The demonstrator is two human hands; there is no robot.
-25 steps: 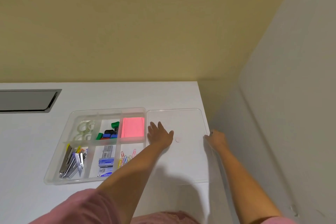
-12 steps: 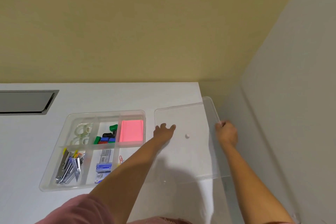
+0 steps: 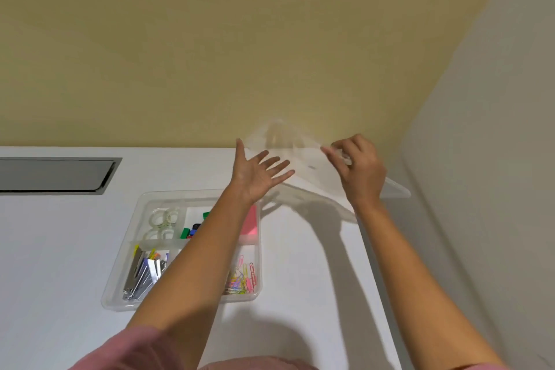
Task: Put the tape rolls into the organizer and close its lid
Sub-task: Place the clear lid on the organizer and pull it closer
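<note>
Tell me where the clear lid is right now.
In the head view the clear lid is lifted off the table and tilted, right of the organizer and near the yellow wall, pinched by the right hand with the open left hand against it.

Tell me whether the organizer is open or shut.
Open. The organizer has no cover; its clear lid is held tilted in the air by the right hand, beside it.

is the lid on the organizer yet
No, the clear lid is tilted in the air to the right of the organizer, pinched by the right hand, and the compartments are uncovered.
</note>
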